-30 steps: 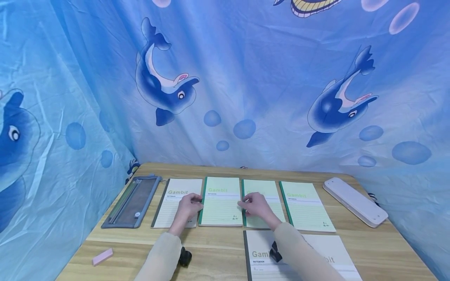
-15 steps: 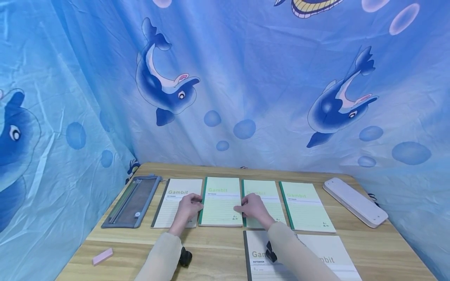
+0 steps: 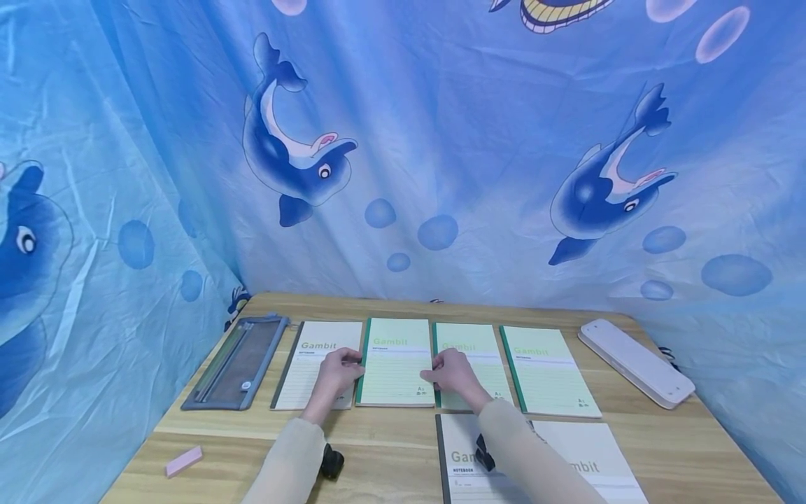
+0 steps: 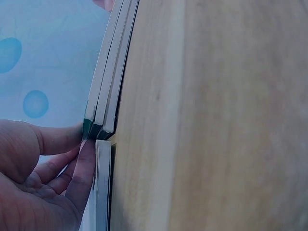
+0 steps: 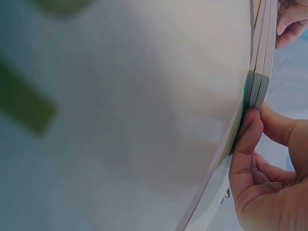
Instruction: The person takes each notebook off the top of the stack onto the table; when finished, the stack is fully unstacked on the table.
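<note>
A stack of several green-spined notebooks (image 3: 395,360), with pale green "Gambit" covers, lies between my hands. My left hand (image 3: 336,371) grips its left, spine side between thumb and index finger; the left wrist view shows the thumb at the top edge of the layered notebooks (image 4: 107,82). On the opposite side, my right hand (image 3: 455,373) pinches the stack, its thumb over the cover's edge. In the right wrist view, thumb and index finger meet the end of the stacked notebooks (image 5: 258,86). The lower fingers' contact is partly hidden.
A grey-spined white notebook (image 3: 315,357) lies left, and two green-spined notebooks (image 3: 472,332) (image 3: 550,374) lie right. White notebooks (image 3: 466,483) are under the right forearm. A mesh pouch (image 3: 236,360), pink eraser (image 3: 184,462) and white case (image 3: 636,362) lie farther out.
My right hand has shifted slightly left, its thumb now reaching farther over the stack's cover. The left hand and the notebooks look unmoved.
</note>
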`<state>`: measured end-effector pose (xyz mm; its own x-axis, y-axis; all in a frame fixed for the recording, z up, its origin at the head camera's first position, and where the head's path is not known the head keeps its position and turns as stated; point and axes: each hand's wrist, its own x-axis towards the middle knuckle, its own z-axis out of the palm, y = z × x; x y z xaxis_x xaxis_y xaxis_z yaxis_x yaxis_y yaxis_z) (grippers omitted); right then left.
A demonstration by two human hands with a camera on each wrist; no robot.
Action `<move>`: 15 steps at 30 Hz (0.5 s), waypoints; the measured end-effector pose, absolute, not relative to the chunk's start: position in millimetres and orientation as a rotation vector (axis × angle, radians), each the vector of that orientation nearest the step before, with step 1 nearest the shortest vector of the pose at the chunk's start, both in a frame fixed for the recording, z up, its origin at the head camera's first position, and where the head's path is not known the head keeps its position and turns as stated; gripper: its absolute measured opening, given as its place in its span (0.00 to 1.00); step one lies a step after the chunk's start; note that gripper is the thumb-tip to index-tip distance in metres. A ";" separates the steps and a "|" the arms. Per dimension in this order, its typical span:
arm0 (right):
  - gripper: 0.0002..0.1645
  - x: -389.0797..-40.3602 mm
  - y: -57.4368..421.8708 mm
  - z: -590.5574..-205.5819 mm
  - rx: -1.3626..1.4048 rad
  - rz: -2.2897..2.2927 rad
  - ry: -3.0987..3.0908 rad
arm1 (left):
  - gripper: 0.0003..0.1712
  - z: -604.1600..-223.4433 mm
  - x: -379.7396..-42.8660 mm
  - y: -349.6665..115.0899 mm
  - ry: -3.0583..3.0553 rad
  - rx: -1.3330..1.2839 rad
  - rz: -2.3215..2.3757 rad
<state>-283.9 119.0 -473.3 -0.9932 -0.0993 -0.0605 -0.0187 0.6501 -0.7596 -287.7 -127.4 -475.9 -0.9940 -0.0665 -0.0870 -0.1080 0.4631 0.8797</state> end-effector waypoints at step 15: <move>0.13 -284.7 120.6 -475.3 -0.066 -1.282 2.767 | 0.17 -477.4 -288.0 -127.4 2.660 -0.152 1.618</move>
<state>-284.7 120.6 -475.3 -0.9949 -0.0773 -0.0648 -0.0005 0.6465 -0.7629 -288.0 -127.4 -477.4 -0.9949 -0.0707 -0.0713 -0.0958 0.4563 0.8847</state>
